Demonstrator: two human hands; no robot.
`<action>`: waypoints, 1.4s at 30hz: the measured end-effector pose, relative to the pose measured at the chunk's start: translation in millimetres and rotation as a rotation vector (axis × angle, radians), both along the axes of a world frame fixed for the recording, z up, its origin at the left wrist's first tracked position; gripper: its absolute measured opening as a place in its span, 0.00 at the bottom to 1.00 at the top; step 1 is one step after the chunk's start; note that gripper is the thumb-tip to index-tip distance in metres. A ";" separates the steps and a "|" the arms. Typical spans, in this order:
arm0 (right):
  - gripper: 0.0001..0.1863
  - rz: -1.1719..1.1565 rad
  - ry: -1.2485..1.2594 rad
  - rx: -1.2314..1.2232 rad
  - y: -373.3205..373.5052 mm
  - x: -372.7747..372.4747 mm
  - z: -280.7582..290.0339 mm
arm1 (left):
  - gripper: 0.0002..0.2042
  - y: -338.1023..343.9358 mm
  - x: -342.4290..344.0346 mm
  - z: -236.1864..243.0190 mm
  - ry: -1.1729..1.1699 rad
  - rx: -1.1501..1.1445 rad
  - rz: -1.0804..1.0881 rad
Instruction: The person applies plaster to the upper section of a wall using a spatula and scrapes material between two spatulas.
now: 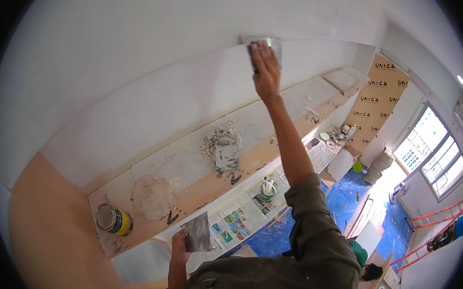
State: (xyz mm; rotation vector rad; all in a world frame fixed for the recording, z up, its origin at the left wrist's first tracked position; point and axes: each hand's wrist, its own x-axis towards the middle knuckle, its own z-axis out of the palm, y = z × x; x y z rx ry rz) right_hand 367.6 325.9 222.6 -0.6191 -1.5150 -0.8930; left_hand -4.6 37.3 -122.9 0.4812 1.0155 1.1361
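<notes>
My right hand is raised far out, fingers pressed along a wide putty knife. Its blade lies against the white wall at a long edge. Lower down and to the left, my left hand grips a second flat, grey metal putty blade, smeared with filler, held off the ledge's near edge. On the ledge between my arms lies a heap of crumbled filler, with a small smeared metal plate beside it. A flat pale patch of filler is further left.
An open yellow-and-black can stands at the ledge's left end. Below are newspaper sheets with a small tub, and blue floor sheeting. At lower right are a person in green and an orange ladder.
</notes>
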 end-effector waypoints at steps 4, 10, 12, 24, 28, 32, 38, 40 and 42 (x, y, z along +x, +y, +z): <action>0.36 0.060 0.058 0.003 12.0 -17.4 -26.7 | 0.19 -11.2 -5.8 9.6 -0.006 0.043 0.018; 0.26 0.082 0.415 0.016 -22.2 -3.9 -34.0 | 0.14 -22.4 -8.6 43.2 -0.109 0.021 0.014; 0.20 0.044 0.583 0.001 -24.6 7.3 -9.8 | 0.14 -24.3 -13.0 40.9 -0.139 0.055 -0.002; 0.13 -0.180 0.486 -0.338 -57.5 -51.0 28.7 | 0.14 -30.3 -5.7 57.8 0.011 0.027 -0.006; 0.13 0.213 0.359 -0.511 -111.4 -124.8 8.2 | 0.13 -32.2 -6.2 60.9 0.026 -0.009 -0.001; 0.11 0.308 0.510 -0.610 -125.1 -95.4 10.3 | 0.12 -32.9 -10.4 64.5 0.010 0.025 -0.011; 0.14 0.032 0.735 -0.271 -49.5 -1.4 24.7 | 0.12 -52.9 -20.6 50.8 0.000 0.003 0.041; 0.14 -0.001 0.734 -0.370 -40.1 7.6 31.0 | 0.13 -59.6 -25.6 46.4 -0.017 -0.001 0.057; 0.15 -0.061 0.652 -0.369 -35.7 -0.1 33.6 | 0.13 -63.2 -28.5 44.5 -0.027 -0.011 0.063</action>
